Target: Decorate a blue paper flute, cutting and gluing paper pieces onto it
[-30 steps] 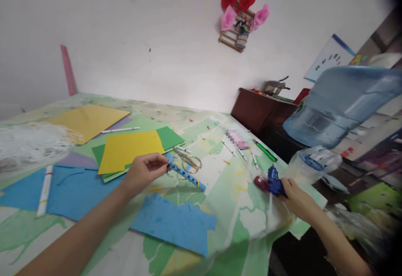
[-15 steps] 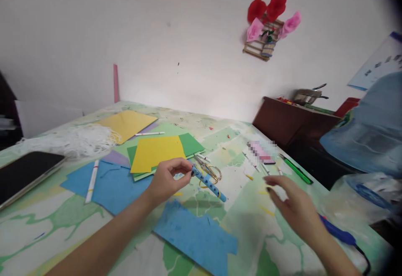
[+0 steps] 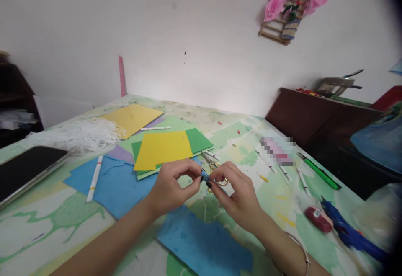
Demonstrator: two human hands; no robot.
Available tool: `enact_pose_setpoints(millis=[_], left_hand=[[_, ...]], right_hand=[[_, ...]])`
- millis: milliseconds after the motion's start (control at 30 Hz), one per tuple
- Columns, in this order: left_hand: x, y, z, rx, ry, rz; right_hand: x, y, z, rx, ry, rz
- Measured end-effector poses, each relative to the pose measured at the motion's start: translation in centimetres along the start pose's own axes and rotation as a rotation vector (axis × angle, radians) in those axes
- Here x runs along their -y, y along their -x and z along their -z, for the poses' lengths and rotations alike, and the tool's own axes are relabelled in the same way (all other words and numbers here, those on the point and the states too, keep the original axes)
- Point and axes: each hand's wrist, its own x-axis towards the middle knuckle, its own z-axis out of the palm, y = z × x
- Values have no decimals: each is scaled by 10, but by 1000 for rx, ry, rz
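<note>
My left hand (image 3: 171,186) and my right hand (image 3: 237,196) meet above the table, both pinching a small blue rolled paper stick (image 3: 205,177) between their fingertips. Most of the stick is hidden by my right fingers. Gold-handled scissors (image 3: 216,171) lie on the table just behind the hands. A blue paper sheet (image 3: 207,246) lies under my forearms. A yellow sheet on green paper (image 3: 163,148) sits behind my left hand.
A blue glue gun (image 3: 348,232) and a red object (image 3: 318,219) lie at the right. White sticks (image 3: 303,181) and a green pen (image 3: 320,171) are near the right edge. A phone (image 3: 25,169), white string (image 3: 78,131) and more blue paper (image 3: 122,184) are left.
My right hand left the glue gun, swung left and joined my left hand on the blue stick. The view shifted left.
</note>
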Motion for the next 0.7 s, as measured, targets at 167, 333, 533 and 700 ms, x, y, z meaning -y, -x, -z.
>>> enact_pose_setpoints(millis=[167, 333, 533, 700], left_hand=[[-1, 2, -3, -5, -23, -52], [-2, 3, -5, 18, -8, -66], [-2, 2, -6, 5, -3, -84], [-1, 5, -6, 8, 24, -77]], right_hand=[[2, 4, -2, 10, -19, -19], [2, 5, -3, 35, -86, -69], [2, 3, -4, 34, -160, -162], [4, 1, -4, 27, -243, -207]])
